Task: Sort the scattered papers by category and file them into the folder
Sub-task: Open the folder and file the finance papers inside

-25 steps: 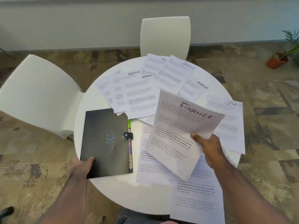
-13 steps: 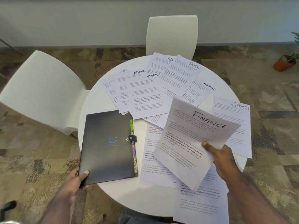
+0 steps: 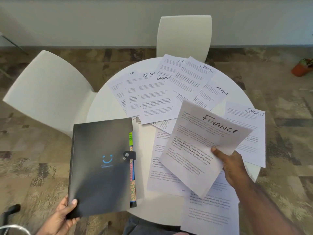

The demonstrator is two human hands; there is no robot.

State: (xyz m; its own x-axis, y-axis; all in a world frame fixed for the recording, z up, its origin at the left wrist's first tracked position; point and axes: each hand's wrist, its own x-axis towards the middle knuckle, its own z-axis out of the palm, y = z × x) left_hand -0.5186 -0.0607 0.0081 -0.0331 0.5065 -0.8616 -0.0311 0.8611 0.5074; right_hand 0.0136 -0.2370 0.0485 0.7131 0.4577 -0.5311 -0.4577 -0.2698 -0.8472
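A black folder (image 3: pixel 101 167) with a blue smile mark, a snap strap and coloured index tabs hangs past the left edge of the round white table (image 3: pixel 105 102). My left hand (image 3: pixel 63 216) grips its near left corner, thumb on the cover. My right hand (image 3: pixel 232 165) holds a sheet headed FINANCE (image 3: pixel 199 143) above the table, thumb on top. Several printed sheets lie scattered: ADMIN (image 3: pixel 135 92), SPORTS (image 3: pixel 157 100), a second SPORTS (image 3: pixel 191 78), a further ADMIN (image 3: pixel 213 94) and a third SPORTS (image 3: pixel 250 133) at the right.
Two white chairs stand at the table, one on the left (image 3: pixel 49 92) and one behind (image 3: pixel 184 36). More sheets overhang the near edge (image 3: pixel 210 214). A potted plant (image 3: pixel 302 67) sits on the floor at the far right. A dark handle (image 3: pixel 10 211) shows bottom left.
My left hand has taken hold of the folder's near left corner and drawn it towards me, off the table's edge. My right hand keeps holding the FINANCE sheet, almost unmoved.
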